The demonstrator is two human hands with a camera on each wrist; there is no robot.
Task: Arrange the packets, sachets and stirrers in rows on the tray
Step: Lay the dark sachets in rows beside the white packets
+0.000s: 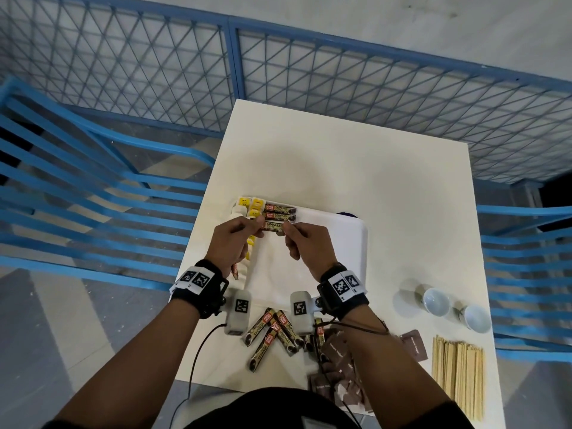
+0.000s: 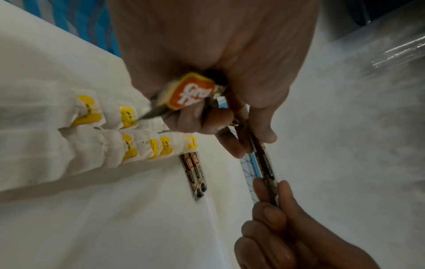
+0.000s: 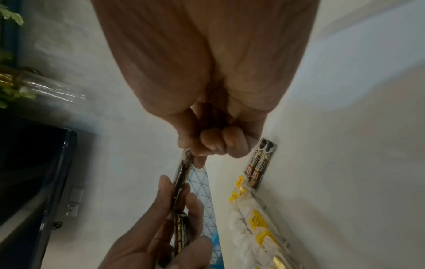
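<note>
A white tray (image 1: 334, 252) lies on the white table. Tea bags with yellow tags (image 1: 252, 207) run in a column down its left side. Beside them lie two brown granules sachets (image 1: 280, 212), one below the other. A third granules sachet (image 1: 274, 226) hangs just under those two, above the tray. My left hand (image 1: 255, 226) pinches its left end and my right hand (image 1: 289, 227) pinches its right end. The left wrist view shows that sachet (image 2: 264, 163) edge-on and spare sachets (image 2: 190, 91) tucked in the left palm. The right wrist view shows it (image 3: 181, 174) between both hands.
Loose granules sachets (image 1: 272, 335) lie by the table's near edge, with brown packets (image 1: 340, 357) to their right. Wooden stirrers (image 1: 458, 373) are stacked at the front right, behind them two white cups (image 1: 436, 301). Blue slatted chairs (image 1: 93, 181) flank the table.
</note>
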